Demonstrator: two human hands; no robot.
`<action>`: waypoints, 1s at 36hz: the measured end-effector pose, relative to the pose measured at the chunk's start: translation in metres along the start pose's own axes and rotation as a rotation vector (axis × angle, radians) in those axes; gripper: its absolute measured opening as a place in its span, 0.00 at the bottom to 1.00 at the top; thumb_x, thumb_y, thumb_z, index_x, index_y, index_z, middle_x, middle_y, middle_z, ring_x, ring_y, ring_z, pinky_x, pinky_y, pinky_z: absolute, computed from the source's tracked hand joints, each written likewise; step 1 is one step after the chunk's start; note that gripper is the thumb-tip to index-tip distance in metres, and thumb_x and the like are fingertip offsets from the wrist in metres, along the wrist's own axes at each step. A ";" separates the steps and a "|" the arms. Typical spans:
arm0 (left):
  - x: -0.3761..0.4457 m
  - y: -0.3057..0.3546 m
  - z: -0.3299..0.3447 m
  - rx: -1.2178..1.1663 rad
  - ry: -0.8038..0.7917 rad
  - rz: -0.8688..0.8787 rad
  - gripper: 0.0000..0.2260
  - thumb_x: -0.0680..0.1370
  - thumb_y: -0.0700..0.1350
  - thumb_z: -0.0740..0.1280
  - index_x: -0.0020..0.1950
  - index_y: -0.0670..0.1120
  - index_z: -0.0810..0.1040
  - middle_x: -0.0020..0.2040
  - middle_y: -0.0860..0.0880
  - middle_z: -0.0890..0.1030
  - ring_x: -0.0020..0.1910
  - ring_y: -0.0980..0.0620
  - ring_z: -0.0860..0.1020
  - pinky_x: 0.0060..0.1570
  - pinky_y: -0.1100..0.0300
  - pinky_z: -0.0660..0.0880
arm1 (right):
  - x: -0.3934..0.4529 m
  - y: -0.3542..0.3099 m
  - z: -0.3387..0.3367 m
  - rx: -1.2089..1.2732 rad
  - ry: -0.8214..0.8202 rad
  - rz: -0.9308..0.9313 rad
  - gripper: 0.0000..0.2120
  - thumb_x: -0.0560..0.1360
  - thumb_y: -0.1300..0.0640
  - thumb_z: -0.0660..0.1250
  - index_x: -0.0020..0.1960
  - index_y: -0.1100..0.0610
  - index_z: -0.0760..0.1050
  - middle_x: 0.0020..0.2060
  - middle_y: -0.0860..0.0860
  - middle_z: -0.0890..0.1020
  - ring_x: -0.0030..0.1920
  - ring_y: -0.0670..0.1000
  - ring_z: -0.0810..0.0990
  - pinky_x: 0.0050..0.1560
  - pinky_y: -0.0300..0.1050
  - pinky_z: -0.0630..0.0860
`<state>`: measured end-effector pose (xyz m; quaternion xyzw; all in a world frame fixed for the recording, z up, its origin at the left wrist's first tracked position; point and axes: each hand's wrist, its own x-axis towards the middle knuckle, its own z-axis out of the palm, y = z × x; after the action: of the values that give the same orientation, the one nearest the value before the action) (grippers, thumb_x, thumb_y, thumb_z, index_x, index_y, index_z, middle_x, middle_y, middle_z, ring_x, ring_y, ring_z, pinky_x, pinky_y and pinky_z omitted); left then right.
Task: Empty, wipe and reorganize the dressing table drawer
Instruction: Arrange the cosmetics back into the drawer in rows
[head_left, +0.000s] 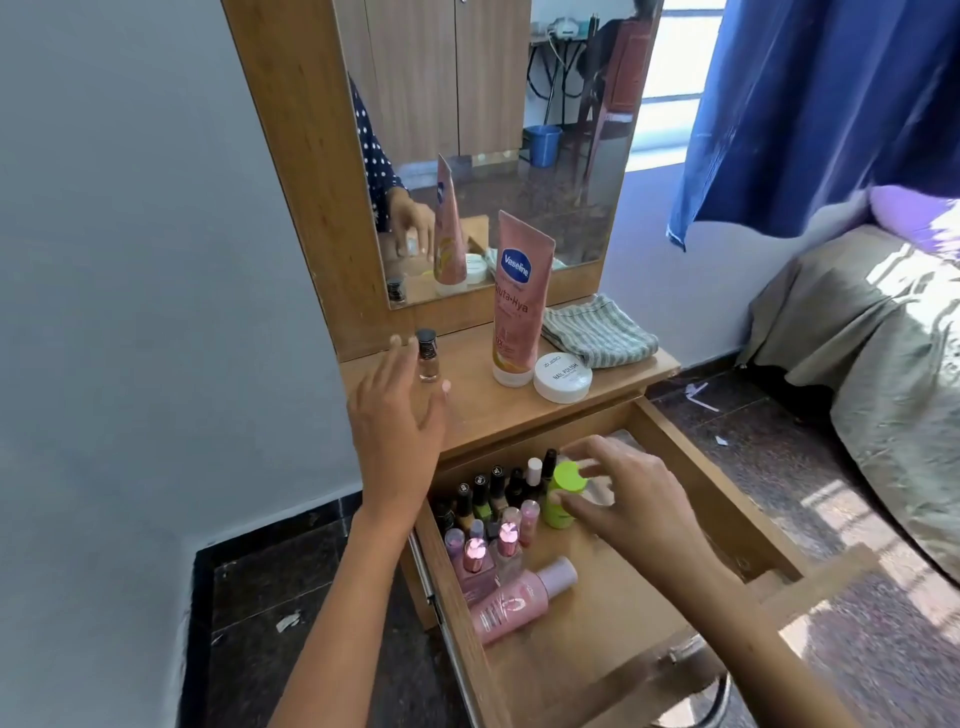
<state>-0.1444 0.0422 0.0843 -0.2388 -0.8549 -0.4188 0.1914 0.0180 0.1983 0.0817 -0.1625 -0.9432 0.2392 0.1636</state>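
Drawer (691, 447) of the dressing table stands pulled out below my arms, and most of what it holds is crowded along its left side. My right hand (631, 501) reaches into it and closes on a lime-green bottle (563, 496), thumb against the body and fingertips (589, 467) on the round cap, so that grip is narrow and taken up by the bottle, which stands upright. Just left of that hand sits a cluster of nail polish bottles (491, 512), dark-capped ones further from me and pink-capped ones nearer. Nearer to me than the hand, a pink spray bottle (524, 597) lies on its side on the drawer floor. My left hand (397, 421) is spread wide over the table top (478, 410) with nothing in it, its fingers fanned around a single nail polish bottle (427, 356) that stands upright just beyond them; I cannot tell whether any finger touches it. To the right of that hand, a pink Vaseline tube (517, 301) stands on its cap, with a white round jar (562, 378) beside its base and a striped folded cloth (597, 335) further right. Behind the tube rises the mirror (519, 130).
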 end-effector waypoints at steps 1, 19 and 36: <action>0.004 0.000 0.001 0.015 -0.004 0.003 0.24 0.79 0.49 0.65 0.74 0.47 0.66 0.74 0.49 0.65 0.74 0.51 0.61 0.71 0.57 0.51 | 0.001 -0.003 0.003 0.058 0.017 -0.021 0.17 0.69 0.48 0.74 0.55 0.49 0.77 0.50 0.41 0.81 0.49 0.41 0.80 0.48 0.43 0.78; 0.045 0.009 0.003 0.011 -0.026 0.053 0.05 0.73 0.40 0.72 0.47 0.46 0.78 0.48 0.50 0.77 0.47 0.51 0.77 0.47 0.59 0.73 | 0.023 -0.013 0.014 0.362 0.047 -0.167 0.09 0.71 0.53 0.74 0.51 0.51 0.80 0.44 0.41 0.83 0.47 0.40 0.81 0.44 0.44 0.80; -0.038 0.058 -0.012 -0.298 -0.273 0.136 0.12 0.68 0.59 0.72 0.46 0.56 0.74 0.43 0.61 0.78 0.51 0.60 0.75 0.60 0.62 0.64 | 0.019 -0.012 -0.005 0.247 0.066 -0.144 0.10 0.65 0.47 0.72 0.43 0.51 0.79 0.35 0.43 0.82 0.38 0.42 0.81 0.38 0.43 0.78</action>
<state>-0.0791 0.0542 0.1077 -0.3762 -0.7834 -0.4906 0.0644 -0.0001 0.1972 0.0964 -0.0810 -0.9098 0.3358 0.2302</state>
